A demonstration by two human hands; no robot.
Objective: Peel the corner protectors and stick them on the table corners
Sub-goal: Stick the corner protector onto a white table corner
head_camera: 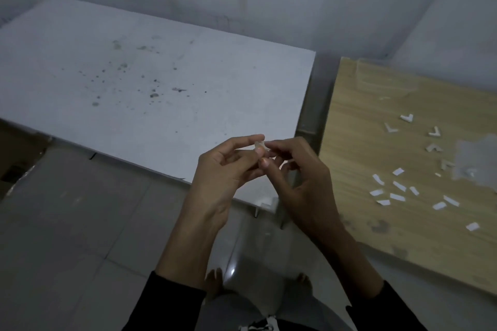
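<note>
Pinching a corner protector [259, 144] above the white desk [134, 75]

Head view: my left hand [228, 169] and right hand [301, 180] are both gripping it between narrowly pinched fingers. It is looking tiny, light, pliable and slippery, so I am judging its edges the safest hold.

No text can be read, no label, brand or number on the white worktop [134, 75], the wooden worktop [376, 115], the paper strips [397, 197], the small corner protector [259, 145].
</note>
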